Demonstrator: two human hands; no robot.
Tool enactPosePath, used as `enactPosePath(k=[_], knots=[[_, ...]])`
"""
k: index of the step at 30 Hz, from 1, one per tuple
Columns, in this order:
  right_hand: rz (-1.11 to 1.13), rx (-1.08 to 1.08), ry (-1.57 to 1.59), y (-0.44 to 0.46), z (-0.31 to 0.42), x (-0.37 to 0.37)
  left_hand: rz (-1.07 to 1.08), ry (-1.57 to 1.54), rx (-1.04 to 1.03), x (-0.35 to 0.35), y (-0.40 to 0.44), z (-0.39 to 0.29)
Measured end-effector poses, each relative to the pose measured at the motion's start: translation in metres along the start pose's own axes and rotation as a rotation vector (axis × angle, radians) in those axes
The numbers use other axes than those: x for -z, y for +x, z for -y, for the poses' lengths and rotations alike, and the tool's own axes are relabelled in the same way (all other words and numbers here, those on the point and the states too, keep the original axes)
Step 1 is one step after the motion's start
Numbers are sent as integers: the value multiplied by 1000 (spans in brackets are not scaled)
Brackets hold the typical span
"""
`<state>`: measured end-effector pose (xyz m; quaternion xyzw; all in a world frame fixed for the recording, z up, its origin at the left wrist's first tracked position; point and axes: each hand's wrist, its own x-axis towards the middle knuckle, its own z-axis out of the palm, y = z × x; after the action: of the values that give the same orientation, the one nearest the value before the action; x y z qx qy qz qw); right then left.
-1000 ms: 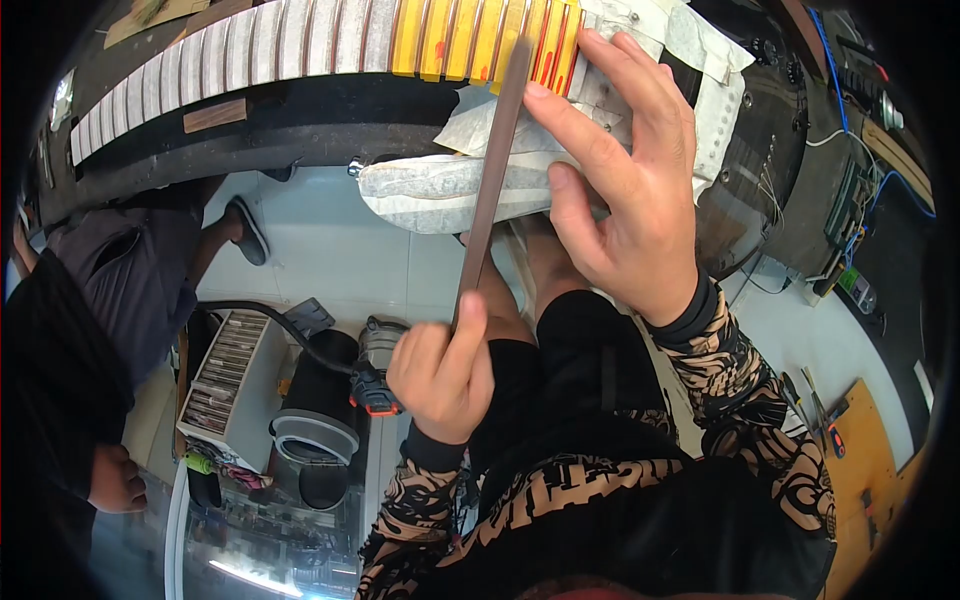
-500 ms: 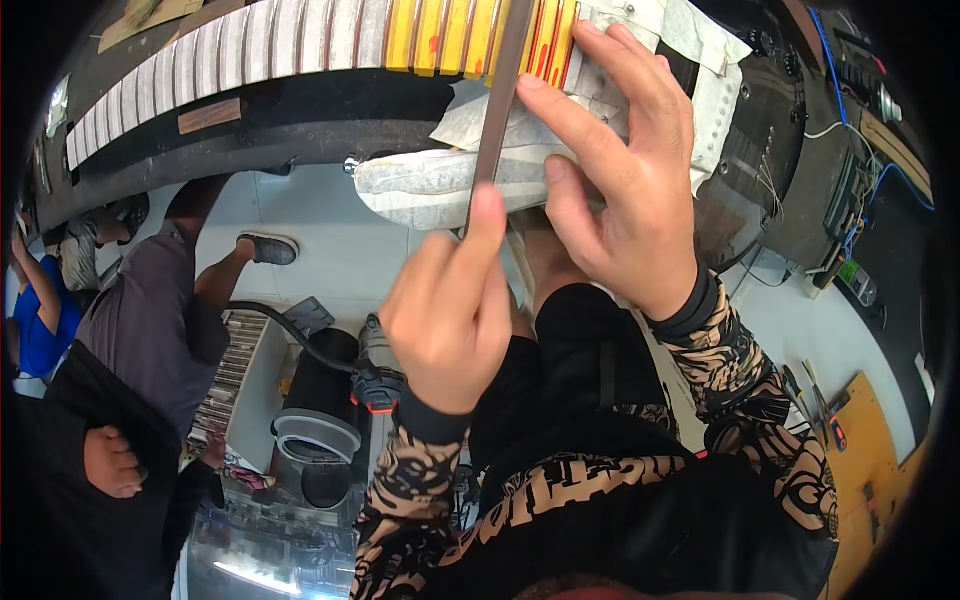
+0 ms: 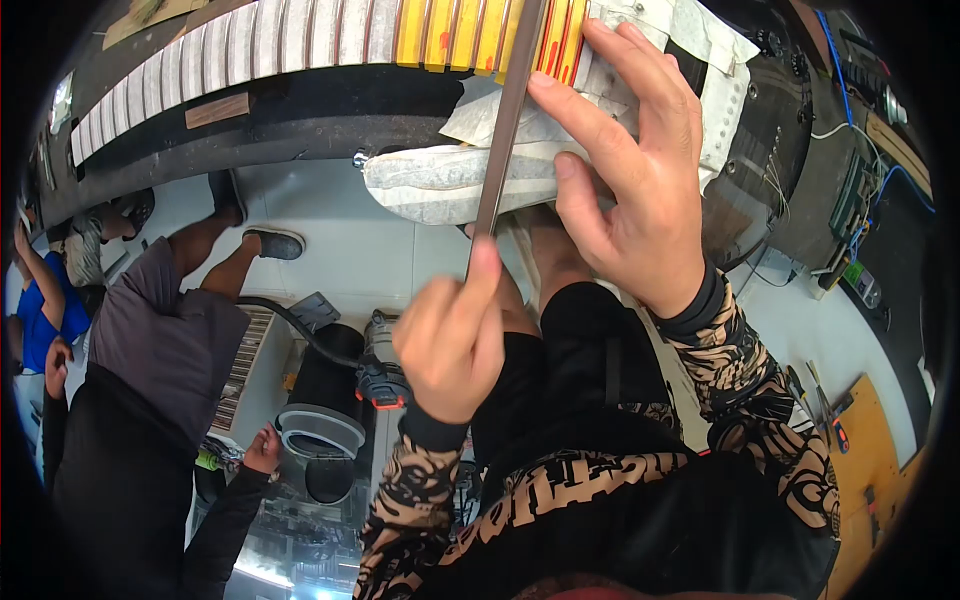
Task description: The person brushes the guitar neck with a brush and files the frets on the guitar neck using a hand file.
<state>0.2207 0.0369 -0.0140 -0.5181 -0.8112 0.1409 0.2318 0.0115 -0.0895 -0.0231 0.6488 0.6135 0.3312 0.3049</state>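
Observation:
My left hand (image 3: pixel 450 350) is closed around the lower end of a long, narrow, dark file (image 3: pixel 505 150), with the thumb laid along it. The file slants up across the fretboard of a guitar and leaves the top of the view. White tape (image 3: pixel 300 35) and yellow tape (image 3: pixel 440 35) with red marks cover the fretboard between the frets. My right hand (image 3: pixel 640 170) has its fingers spread; the index fingertip rests at the fretboard's edge beside the file. Pale masking paper (image 3: pixel 460 180) wraps the guitar's horn and part of its dark body (image 3: pixel 760 140).
A co-worker in grey shorts (image 3: pixel 170 320) stands at the left, and a person in blue (image 3: pixel 60 310) is farther off. A power tool (image 3: pixel 380 370) and a black cylinder (image 3: pixel 325 385) are below. Hand tools (image 3: pixel 825 410) lie near a wooden board (image 3: pixel 870 460) at the right.
My left hand has drawn the file down toward me a little. My right hand keeps its place on the guitar. The co-worker at the left has shifted, with one hand now near the black cylinder.

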Motion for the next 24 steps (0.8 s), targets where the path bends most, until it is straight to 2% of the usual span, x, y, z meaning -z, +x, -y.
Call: enactPosePath(k=[4,7,10,15,24], knots=[[24,-16,-17,2,3,4,-32,-48,12,7,-40,-1],[5,-1,-11,2,2,1,-16,-35,5,-7,17,-1],[-10,14,8,1,0,-3,-47,-40,-6,-13,31,-1],[24,-7,-11,1,2,2,19,3,-1,14,-63,8],[30,-29,38,-1,-1,1,0,54,-44,10,-59,13]])
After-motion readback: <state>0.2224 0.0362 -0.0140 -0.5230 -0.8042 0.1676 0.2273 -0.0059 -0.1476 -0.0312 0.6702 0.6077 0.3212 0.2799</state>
